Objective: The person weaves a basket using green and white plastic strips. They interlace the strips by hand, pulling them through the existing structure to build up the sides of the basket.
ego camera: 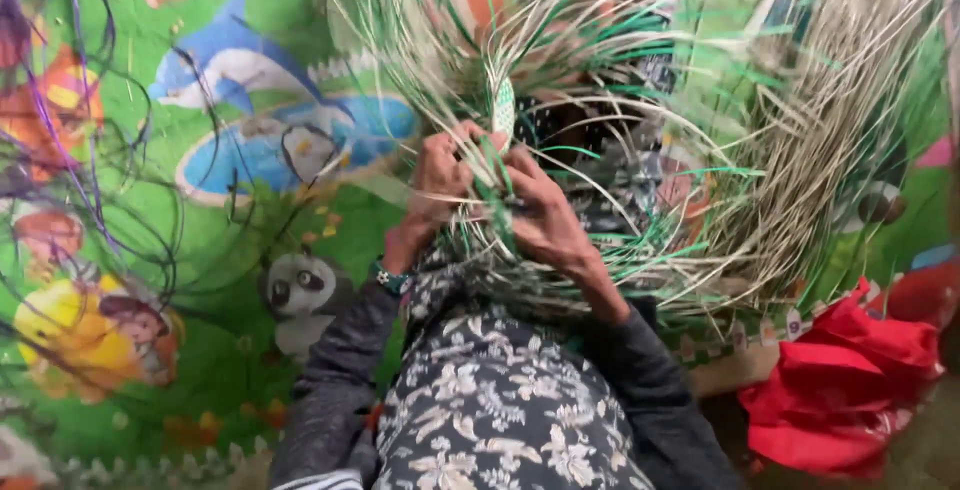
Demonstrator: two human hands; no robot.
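Over your lap, both hands meet on a bundle of thin straw strands (600, 100), pale tan mixed with green. Your left hand (437, 182) has its fingers curled shut around a clump of strands, and your right hand (545, 218) pinches the strands just beside it, fingers closed. Above your hands stands 1 short woven strip (504, 107), green and white, and that looks to be all that is plaited so far. By far the most of the material is still loose, fanning out up and to the right. Beneath lies a green play mat (200, 150) with cartoon animals, purple strands (60, 150) at the left, and a red cloth (850, 380) at the right.
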